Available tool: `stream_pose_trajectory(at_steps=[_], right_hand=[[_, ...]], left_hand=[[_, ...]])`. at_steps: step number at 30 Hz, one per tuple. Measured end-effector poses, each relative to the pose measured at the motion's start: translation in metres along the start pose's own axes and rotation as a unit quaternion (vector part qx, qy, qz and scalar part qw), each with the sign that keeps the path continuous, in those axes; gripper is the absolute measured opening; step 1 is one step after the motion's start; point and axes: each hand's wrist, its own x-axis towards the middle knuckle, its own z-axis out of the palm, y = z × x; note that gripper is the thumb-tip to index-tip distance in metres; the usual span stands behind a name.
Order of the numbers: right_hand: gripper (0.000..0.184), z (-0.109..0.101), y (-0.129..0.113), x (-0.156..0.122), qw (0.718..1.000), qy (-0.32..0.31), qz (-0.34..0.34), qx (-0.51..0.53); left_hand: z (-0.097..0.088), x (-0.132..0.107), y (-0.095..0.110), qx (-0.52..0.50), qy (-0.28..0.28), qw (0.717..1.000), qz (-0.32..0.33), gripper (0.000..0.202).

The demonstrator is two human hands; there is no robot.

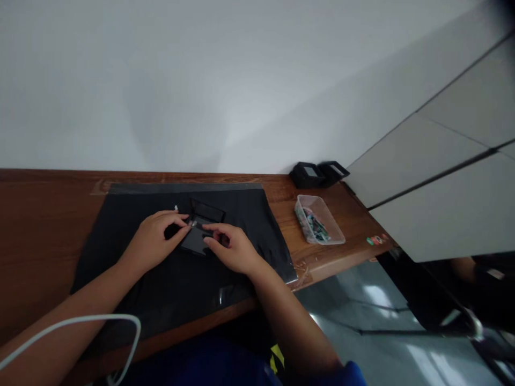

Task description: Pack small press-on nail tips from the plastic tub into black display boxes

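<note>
A flat black box (195, 241) lies on the black mat (181, 284), its thin dark-framed lid (208, 209) raised at the back. My left hand (157, 236) reaches over the box's left side, thumb and index finger pinched on a small shiny clear piece (193, 223) too small to name. At the box's right side is my right hand (233, 247). Its thumb and index fingertips are apart, close to the box's surface, and the other fingers curl underneath. I see nothing between those fingertips. A tiny white bit (176, 207) lies just behind my left hand.
On the right of the wooden table (32, 230) stands a clear plastic tub (336, 234) with small colourful packets. Two black boxes (308, 175) sit behind it by the wall. Round stickers (376, 240) mark the right edge. A white cable (88, 317) crosses my left forearm.
</note>
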Motion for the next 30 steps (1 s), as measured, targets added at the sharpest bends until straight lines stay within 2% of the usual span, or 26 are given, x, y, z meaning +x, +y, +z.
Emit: stream_pose_trajectory(at_steps=[4, 7, 8, 10, 12, 15, 17, 23, 30], right_hand=[[0.036, -0.041, -0.014, -0.032, 0.996, -0.023, -0.020, 0.081], [0.040, -0.093, -0.019, -0.064, 0.998, -0.020, 0.000, 0.059], [0.039, -0.114, -0.017, -0.073, 0.999, 0.000, 0.012, 0.030], [0.034, -0.156, -0.003, -0.083, 0.995, 0.079, 0.034, -0.059], [0.036, -0.193, 0.017, -0.084, 0.966, 0.148, 0.108, -0.183], [0.041, -0.227, 0.047, -0.076, 0.879, 0.142, 0.250, -0.380], [0.041, -0.234, 0.061, -0.068, 0.850, 0.122, 0.285, -0.427], [0.032, -0.223, 0.075, -0.051, 0.819, 0.097, 0.320, -0.466], [0.033, -0.221, 0.073, -0.051, 0.798, 0.149, 0.341, -0.473]], left_hand=[[-0.001, -0.001, -0.006, 0.009, -0.005, 1.000, 0.004, 0.037], [-0.002, -0.001, -0.010, 0.017, -0.014, 1.000, 0.007, 0.037], [-0.003, -0.002, -0.012, 0.018, -0.018, 1.000, 0.008, 0.036], [-0.003, -0.002, -0.015, 0.020, -0.024, 0.999, 0.011, 0.035], [-0.003, -0.002, -0.017, 0.019, -0.028, 0.999, 0.015, 0.035], [-0.002, -0.002, -0.018, 0.019, -0.025, 0.999, 0.019, 0.037], [-0.002, -0.002, -0.018, 0.021, -0.020, 0.999, 0.019, 0.039], [-0.001, -0.004, -0.021, 0.019, -0.025, 0.999, 0.019, 0.041], [-0.002, -0.004, -0.025, 0.021, -0.043, 0.999, 0.016, 0.043]])
